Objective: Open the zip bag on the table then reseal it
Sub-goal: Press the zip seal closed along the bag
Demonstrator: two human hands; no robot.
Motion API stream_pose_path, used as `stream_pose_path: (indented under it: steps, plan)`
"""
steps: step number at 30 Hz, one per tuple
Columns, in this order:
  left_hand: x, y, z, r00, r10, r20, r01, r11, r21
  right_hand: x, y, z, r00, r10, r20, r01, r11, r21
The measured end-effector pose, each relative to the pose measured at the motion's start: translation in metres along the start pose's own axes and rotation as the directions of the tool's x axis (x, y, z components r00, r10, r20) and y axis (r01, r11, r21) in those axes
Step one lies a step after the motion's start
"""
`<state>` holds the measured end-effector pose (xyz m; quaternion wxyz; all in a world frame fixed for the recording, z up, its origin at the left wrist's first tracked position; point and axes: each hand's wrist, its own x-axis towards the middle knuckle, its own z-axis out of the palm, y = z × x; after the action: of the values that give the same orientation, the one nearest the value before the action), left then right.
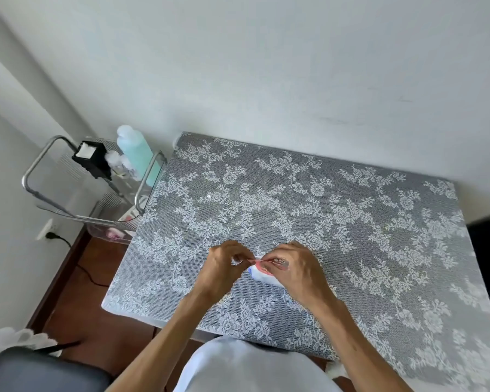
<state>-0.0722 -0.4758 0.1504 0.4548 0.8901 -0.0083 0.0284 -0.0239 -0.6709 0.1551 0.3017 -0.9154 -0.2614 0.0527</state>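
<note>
Both hands meet over the near middle of the worktop (pixel 351 210), which is covered in grey lace-patterned cloth. The left hand (pixel 224 267) has its fingers (pixel 239 257) narrowed to a pinch on the top edge of the zip bag (pixel 262 274). The right hand (pixel 294 267) pinches the same edge just beside them, fingers (pixel 275 263) curled close together. The small bag, clear with white, red and blue showing, hangs below and between the two sets of fingers, partly hidden under the right hand; whether its seal is open cannot be told. Well beyond the left fingers, off the worktop's far left corner, stands a metal cart (pixel 40 176) with a pale green bottle (pixel 137 154).
</note>
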Motion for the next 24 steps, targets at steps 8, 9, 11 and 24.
stream_pose_path:
  steps: [8,9,11,24]
  plan:
    - [0.001,0.003,-0.001,0.989,0.144,0.021,-0.146,0.974,0.174,-0.01,0.015,-0.011,0.998,0.055,0.011,-0.056,0.998,0.04]
    - [0.002,0.005,0.002,0.984,0.174,0.033,-0.177,0.963,0.204,-0.009,0.014,-0.011,0.999,0.047,0.015,-0.047,0.998,0.032]
    - [0.003,0.009,0.007,0.977,0.208,0.048,-0.213,0.951,0.223,-0.008,0.013,-0.009,0.999,0.033,0.021,-0.033,0.999,0.017]
    - [-0.002,0.004,0.004,0.989,0.143,0.041,-0.148,0.97,0.193,-0.02,0.029,-0.022,1.0,0.027,0.0,-0.027,0.999,-0.023]
